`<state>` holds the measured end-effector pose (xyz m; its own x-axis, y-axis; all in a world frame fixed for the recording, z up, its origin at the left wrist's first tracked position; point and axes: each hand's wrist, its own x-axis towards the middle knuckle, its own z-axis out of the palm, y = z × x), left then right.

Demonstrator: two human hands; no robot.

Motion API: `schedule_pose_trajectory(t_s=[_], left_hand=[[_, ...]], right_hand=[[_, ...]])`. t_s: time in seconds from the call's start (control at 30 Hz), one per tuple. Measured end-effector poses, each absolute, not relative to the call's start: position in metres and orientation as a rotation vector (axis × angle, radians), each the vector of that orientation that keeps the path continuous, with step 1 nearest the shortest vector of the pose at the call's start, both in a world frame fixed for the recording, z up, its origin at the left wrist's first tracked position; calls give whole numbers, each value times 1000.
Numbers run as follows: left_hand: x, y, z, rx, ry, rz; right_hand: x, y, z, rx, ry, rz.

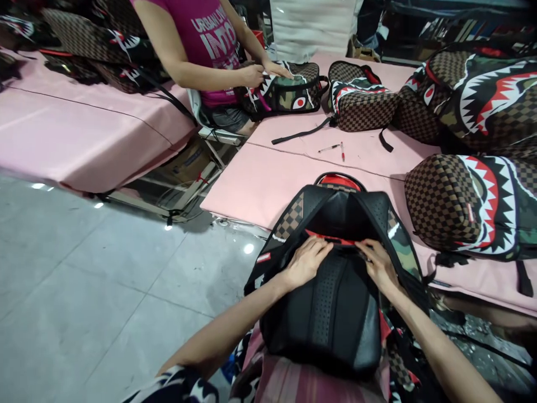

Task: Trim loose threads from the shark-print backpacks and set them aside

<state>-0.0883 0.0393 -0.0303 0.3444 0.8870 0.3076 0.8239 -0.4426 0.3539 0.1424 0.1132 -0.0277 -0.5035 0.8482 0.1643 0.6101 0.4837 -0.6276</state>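
A black-backed backpack (327,313) lies across the lap and against the table edge, its padded back facing up. Red lining shows in a gap between the straps. My left hand (308,260) rests on the left part of that gap's edge, fingers closed along the red and black fabric. On the right part of the same edge, my right hand (377,266) pinches the fabric between thumb and fingers. The fingertips of both hands are partly hidden by the fabric folds.
Checkered shark-mouth backpacks (444,204) lie on the pink table (268,173) at right and back. Two pens (343,151) lie mid-table. Across it, a person in a magenta shirt (201,45) handles another backpack (293,95). More bags (79,36) sit on the left table.
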Motion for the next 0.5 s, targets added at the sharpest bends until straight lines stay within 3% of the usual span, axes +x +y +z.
schedule_pose_trajectory(t_s=[0.1,0.27,0.4,0.5], left_hand=[[-97,44,-25,2322,1696,785],[-128,4,-29,2163,1750,847],[-144,-65,-33,2265,1719,718],[-143,-112,-33,2420,1645,511]], right_hand=[[142,119,-21,-1239,-2130,763],[136,98,-24,-1178,-2450,1036],[132,75,-11,-1285,-2375,1008],[151,51,23,-1222,-2316,1214]])
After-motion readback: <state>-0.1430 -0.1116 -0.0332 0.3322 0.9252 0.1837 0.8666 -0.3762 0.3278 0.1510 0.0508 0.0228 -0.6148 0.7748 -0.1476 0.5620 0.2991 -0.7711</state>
